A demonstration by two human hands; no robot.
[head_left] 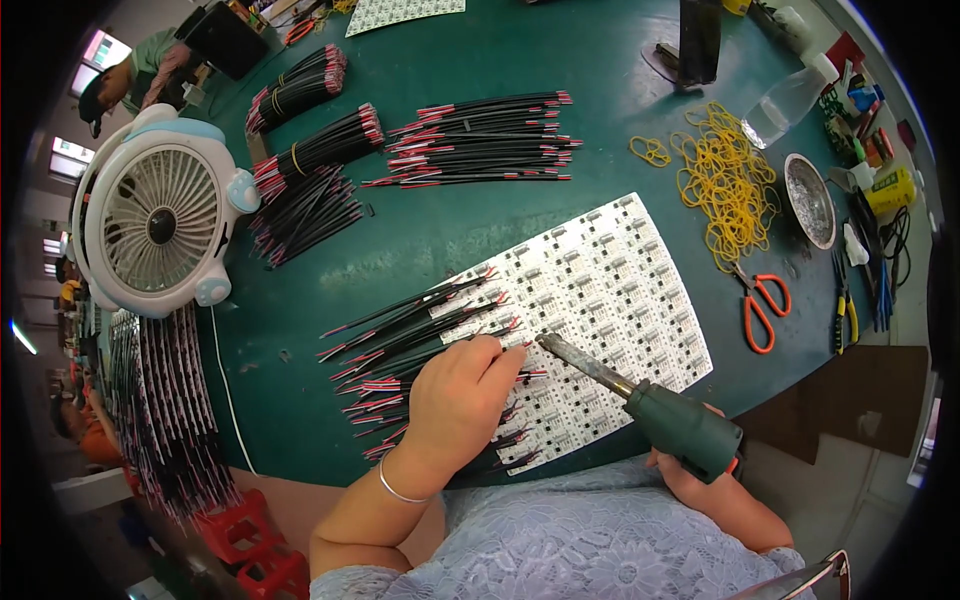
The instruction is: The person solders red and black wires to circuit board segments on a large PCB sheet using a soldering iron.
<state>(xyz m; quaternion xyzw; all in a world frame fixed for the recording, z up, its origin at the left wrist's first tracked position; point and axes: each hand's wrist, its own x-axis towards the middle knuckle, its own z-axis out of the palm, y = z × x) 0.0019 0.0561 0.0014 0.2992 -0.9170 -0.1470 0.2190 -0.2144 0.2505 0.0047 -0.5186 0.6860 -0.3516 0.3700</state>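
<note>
Lace clothing (pixel 610 535) is cropped, a soldering iron (pixel 680 427) half-hides the right hand (pixel 688 488) clasping it, with the left hand's (pixel 457 393) hold unclear.

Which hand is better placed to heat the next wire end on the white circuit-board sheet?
Right, likely: the right hand holds the green soldering iron, its tip over the white circuit-board sheet. The left hand is curled over the black wires and seems better for steadying them.

Wearer's two hands (pixel 455 400) (pixel 690 482), one soldering iron (pixel 680 430)
On my feed I count two white panels (pixel 600 290) (pixel 405 12), one fan (pixel 161 226), one bowl (pixel 794 208).
</note>
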